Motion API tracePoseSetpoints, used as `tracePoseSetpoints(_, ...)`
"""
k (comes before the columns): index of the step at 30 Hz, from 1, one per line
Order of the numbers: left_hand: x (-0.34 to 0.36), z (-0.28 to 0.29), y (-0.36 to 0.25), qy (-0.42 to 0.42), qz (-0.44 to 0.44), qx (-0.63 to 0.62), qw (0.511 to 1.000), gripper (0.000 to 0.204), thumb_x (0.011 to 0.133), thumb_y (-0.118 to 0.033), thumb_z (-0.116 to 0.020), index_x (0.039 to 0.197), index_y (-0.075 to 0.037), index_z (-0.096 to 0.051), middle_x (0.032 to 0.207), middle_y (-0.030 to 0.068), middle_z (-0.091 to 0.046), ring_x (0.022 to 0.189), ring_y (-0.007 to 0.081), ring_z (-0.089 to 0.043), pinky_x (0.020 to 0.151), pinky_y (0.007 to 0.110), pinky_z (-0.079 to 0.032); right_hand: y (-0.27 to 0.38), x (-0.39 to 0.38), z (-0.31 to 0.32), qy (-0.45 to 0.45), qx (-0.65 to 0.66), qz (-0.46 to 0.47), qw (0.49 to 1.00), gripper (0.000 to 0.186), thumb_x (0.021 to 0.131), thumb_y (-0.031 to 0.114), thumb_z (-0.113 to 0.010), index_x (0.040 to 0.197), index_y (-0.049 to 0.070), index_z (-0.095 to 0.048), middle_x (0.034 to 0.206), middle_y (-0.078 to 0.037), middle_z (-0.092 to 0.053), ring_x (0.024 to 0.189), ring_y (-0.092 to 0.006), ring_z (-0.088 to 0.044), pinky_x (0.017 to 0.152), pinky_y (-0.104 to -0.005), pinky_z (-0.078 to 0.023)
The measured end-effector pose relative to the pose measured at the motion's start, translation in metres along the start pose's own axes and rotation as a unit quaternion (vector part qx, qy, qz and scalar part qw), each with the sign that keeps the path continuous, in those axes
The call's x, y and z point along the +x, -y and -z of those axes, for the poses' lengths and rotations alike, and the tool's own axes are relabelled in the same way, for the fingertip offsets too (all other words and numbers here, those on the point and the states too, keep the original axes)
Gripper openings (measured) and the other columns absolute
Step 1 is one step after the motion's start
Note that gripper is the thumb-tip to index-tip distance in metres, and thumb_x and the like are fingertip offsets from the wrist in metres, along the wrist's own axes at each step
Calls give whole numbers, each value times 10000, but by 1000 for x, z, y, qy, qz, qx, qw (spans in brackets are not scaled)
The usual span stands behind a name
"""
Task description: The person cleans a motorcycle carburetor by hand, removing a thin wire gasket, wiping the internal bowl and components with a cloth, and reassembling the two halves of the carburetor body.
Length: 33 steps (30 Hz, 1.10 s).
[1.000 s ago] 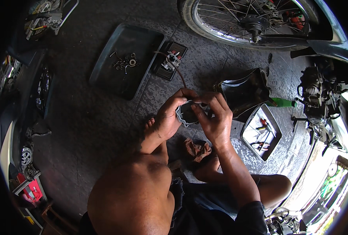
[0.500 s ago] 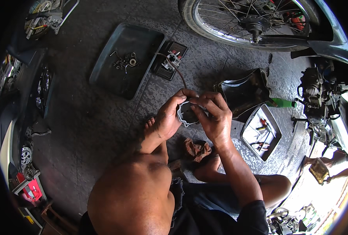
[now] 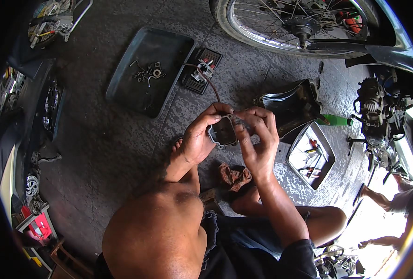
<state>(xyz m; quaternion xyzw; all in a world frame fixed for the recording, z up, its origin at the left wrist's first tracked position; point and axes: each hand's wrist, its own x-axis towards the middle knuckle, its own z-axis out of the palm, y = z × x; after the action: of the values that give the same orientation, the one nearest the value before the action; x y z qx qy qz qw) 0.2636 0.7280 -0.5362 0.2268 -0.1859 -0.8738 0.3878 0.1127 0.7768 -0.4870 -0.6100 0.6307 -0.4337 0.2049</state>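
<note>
A hollow grey metal cover [image 3: 212, 137] with a wavy rim and dark inside sits in my left hand [image 3: 199, 135]. The fingers and thumb of that hand are closed round its left and far edge. At the cover's right rim my right hand [image 3: 261, 144] has its thumb and fingers pinched together. Something small and greyish shows between them, too unclear to name. Just beyond my hands, a thin brown hose [image 3: 212, 85] runs from a small metal part with red on it [image 3: 205, 69], which rests on a black finned block [image 3: 193, 83].
At far left lies a dark tray [image 3: 122, 69] with several bolts and small parts. To the right are a black plastic panel [image 3: 292, 109], a green bottle [image 3: 334, 121] and a white tool tray [image 3: 328, 158]. A rag [image 3: 234, 178] lies near my foot; a wheel [image 3: 225, 28] stands far off.
My right hand has shifted slightly right along the cover's rim, uncovering more of its inside. At far right, another person's limbs have moved, and the brownish object there is no longer seen.
</note>
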Motion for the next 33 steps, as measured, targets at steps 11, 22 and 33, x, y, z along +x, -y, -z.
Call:
tracePoseSetpoints(11, 2, 4, 2, 7, -28, 11, 1000, 402, 1000, -327, -375, 1180, -28, -574, 1127, 63, -594, 1033, 149, -558, 922, 325, -454, 4, -15, -12, 51, -85, 68, 993, 284, 749, 111, -779, 1016, 207, -778, 1336, -100, -528, 1268, -370, -400, 1058, -496, -370)
tracePoseSetpoints(22, 1, 2, 1, -1, -7, 18, 1000, 374, 960, -270, -393, 1210, -47, -559, 1173, 53, -574, 1056, 146, -535, 939, 321, -432, 6, -10, -11, 65, -100, 62, 991, 242, 758, 91, -764, 988, 167, -771, 1364, -114, -514, 1281, -391, -394, 1060, -510, -367)
tracePoseSetpoints(33, 0, 6, 1, -17, -38, 39, 998, 509, 835, -226, -436, 1281, 8, -512, 1262, 109, -550, 1166, 194, -524, 1036, 357, -430, 1, -13, -9, 77, -71, 86, 991, 283, 736, 94, -775, 998, 199, -788, 1389, -113, -511, 1332, -406, -349, 1080, -532, -350)
